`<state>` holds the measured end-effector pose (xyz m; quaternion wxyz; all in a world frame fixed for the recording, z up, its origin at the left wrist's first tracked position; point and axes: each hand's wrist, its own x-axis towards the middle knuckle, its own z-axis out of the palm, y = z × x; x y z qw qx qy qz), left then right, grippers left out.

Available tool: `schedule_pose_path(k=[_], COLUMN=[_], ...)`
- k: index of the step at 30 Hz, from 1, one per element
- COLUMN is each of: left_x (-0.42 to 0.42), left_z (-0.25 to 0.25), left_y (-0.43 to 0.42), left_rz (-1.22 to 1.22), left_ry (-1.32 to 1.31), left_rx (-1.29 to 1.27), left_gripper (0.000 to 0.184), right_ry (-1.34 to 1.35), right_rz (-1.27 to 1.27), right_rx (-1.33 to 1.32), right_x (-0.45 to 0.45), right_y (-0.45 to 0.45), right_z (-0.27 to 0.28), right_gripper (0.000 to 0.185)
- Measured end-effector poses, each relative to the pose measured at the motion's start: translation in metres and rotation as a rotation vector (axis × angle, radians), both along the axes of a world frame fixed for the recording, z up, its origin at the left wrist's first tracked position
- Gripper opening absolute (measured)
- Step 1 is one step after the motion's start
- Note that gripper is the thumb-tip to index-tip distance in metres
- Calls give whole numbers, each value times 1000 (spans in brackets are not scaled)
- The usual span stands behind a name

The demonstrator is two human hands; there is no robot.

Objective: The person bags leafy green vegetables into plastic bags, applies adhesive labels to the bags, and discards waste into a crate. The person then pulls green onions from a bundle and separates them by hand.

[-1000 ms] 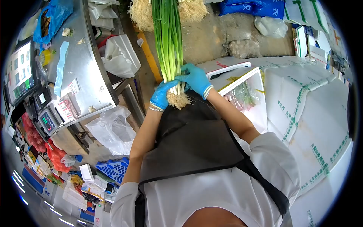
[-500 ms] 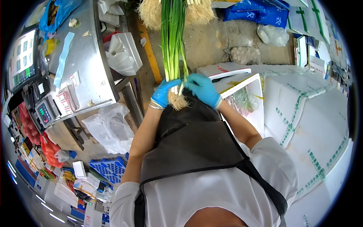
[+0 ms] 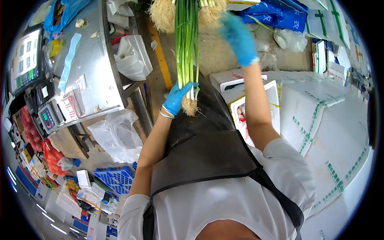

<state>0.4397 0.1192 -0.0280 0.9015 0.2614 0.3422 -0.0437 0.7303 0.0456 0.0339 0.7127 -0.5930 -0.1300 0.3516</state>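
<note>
My left hand (image 3: 175, 100), in a blue glove, is closed around the white lower stalks of a bunch of green onions (image 3: 186, 52). Its pale roots point toward my apron, and the green leaves run up past the top edge of the view. Up and to the right, my right hand (image 3: 239, 39), also gloved in blue, is apart from the bunch; motion smears its fingers. Just right of it a loose green onion leaf (image 3: 266, 26) is in view; whether the hand touches it is unclear.
More green onions with bushy roots (image 3: 162, 17) lie at the top. A metal table (image 3: 94, 66) with a scale (image 3: 48, 118) stands left. White foam boxes (image 3: 316, 108) fill the right, beside an open foam box (image 3: 275, 92). A blue bag (image 3: 276, 15) lies at the top right.
My right hand has left the onion stalks and swung up and to the right. A loose leaf now shows near it. The left hand keeps hold of the bunch.
</note>
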Motion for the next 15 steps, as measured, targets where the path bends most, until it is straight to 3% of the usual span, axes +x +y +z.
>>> schedule_pose_path(k=[3, 6, 11, 15], left_x=[2, 5, 8, 10], left_z=[5, 4, 19, 26], left_y=[0, -1, 3, 2], left_rz=[-2, -78, 0, 83], left_ry=[-26, -75, -74, -45], left_rx=[-58, 105, -123, -213], left_gripper=[36, 38, 37, 37], right_ry=[143, -84, 302, 473], right_rz=[317, 460, 341, 320], right_rx=[-513, -659, -296, -150], right_x=[-33, -43, -38, -47], right_y=[50, 80, 63, 33], right_z=[-20, -51, -63, -31], right_gripper=[36, 31, 24, 23])
